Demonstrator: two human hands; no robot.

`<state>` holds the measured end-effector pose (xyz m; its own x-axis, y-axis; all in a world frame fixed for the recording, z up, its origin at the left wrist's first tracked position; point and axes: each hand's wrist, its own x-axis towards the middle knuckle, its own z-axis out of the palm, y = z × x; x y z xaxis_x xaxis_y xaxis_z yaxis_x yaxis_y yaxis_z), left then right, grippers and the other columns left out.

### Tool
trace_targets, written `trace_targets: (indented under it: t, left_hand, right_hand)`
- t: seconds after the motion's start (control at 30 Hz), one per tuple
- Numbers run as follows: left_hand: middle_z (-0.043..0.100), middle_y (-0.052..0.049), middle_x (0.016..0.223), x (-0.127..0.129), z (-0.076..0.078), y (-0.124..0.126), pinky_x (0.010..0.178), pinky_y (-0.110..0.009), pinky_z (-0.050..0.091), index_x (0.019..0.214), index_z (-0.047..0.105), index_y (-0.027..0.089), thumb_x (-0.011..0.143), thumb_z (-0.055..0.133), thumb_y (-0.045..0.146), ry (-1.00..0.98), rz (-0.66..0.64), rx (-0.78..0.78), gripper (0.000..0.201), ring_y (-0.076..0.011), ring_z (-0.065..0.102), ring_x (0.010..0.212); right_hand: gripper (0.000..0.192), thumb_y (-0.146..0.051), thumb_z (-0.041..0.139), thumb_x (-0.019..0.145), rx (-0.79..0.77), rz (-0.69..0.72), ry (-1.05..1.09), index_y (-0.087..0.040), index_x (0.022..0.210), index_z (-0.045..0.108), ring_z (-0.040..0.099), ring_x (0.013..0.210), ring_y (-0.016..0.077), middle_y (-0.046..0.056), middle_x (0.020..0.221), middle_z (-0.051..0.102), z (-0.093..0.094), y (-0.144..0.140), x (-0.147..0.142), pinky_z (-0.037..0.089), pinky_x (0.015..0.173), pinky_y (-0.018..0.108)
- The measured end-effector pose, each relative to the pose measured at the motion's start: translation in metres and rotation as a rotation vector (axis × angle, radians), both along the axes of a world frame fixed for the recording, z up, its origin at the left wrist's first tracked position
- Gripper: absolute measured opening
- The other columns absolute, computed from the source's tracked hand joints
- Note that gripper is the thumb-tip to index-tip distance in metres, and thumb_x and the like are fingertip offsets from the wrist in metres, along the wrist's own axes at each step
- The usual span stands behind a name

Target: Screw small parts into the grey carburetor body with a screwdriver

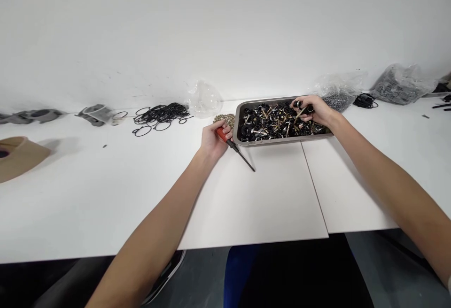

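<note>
Surface: a long white table set against a plain white wall, with a seam between two tabletop panels running toward the person just right of centre.
Tray: a shallow metal tray sits at the far middle of the table, filled with a jumble of small black and brass-coloured parts.
Left hand: the left hand is closed around the orange handle of a screwdriver, just left of the tray's near corner; the dark shaft points down and to the right, its tip resting on or just over the tabletop.
Right hand: the right hand reaches over the tray's far right end, fingers pinched on a small black part above the pile.
Near the left hand: a small heap of brass-coloured bits lies just beside the tray's left wall, and a crumpled clear plastic bag lies behind it.
Further left: a tangle of black rubber rings, then grey moulded pieces and a tan cardboard shape at the edge.
Right side: two clear bags of dark parts lie by the wall, well apart from the hands.
</note>
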<state>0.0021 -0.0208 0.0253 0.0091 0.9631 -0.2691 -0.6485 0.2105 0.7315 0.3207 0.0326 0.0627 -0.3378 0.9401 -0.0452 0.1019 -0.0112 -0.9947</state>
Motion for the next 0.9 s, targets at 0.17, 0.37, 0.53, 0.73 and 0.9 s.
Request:
trace_targets:
  t: [0.17, 0.37, 0.53, 0.73, 0.9]
  left_hand:
    - [0.038, 0.003, 0.053, -0.0017, -0.0024, 0.0006, 0.04, -0.02, 0.041, 0.067, 0.041, 0.02, 0.089, 0.052, 0.014, -0.008, -0.007, 0.015, 0.025, -0.009, 0.04, 0.04]
    - [0.039, 0.003, 0.053, -0.002, -0.0032, 0.001, 0.04, -0.02, 0.041, 0.067, 0.042, 0.02, 0.088, 0.054, 0.014, -0.006, -0.011, 0.017, 0.024, -0.0094, 0.04, 0.04]
    - [0.039, 0.002, 0.052, -0.0013, -0.0019, 0.0008, 0.04, -0.02, 0.041, 0.067, 0.042, 0.019, 0.089, 0.049, 0.014, -0.011, -0.008, 0.012, 0.024, -0.0092, 0.04, 0.04]
    - [0.039, 0.003, 0.052, -0.0005, -0.0008, 0.0004, 0.04, -0.02, 0.041, 0.067, 0.042, 0.02, 0.086, 0.054, 0.014, -0.008, -0.002, 0.006, 0.024, -0.0093, 0.039, 0.04]
    - [0.04, 0.003, 0.052, -0.0008, -0.0006, -0.0001, 0.04, -0.021, 0.041, 0.066, 0.043, 0.019, 0.089, 0.051, 0.014, -0.003, -0.002, 0.007, 0.025, -0.0093, 0.039, 0.04]
  right_hand:
    - [0.025, -0.027, 0.058, 0.058, -0.057, 0.042, 0.091, -0.018, 0.082, 0.056, 0.03, 0.054, 0.0095, 0.0, 0.07, 0.041, -0.0004, 0.0011, 0.0035, 0.012, 0.045, 0.026]
    - [0.022, -0.032, 0.062, 0.063, -0.015, 0.053, 0.065, -0.021, 0.077, 0.05, 0.034, 0.054, 0.0111, 0.001, 0.068, 0.045, -0.0062, 0.0021, 0.0018, 0.021, 0.046, 0.027]
    - [0.024, -0.036, 0.066, 0.069, -0.021, 0.058, 0.035, -0.021, 0.078, 0.05, 0.034, 0.056, 0.0111, 0.002, 0.069, 0.048, -0.006, 0.0001, 0.0014, 0.019, 0.045, 0.026]
    - [0.037, -0.047, 0.072, 0.082, -0.046, 0.103, 0.069, -0.022, 0.08, 0.044, 0.035, 0.051, 0.009, -0.003, 0.066, 0.041, -0.0023, -0.0008, 0.0023, 0.022, 0.045, 0.025]
    - [0.034, -0.042, 0.07, 0.085, -0.056, -0.064, 0.127, -0.022, 0.077, 0.043, 0.036, 0.048, 0.0078, -0.003, 0.064, 0.042, -0.0022, 0.0025, 0.0019, 0.025, 0.043, 0.024]
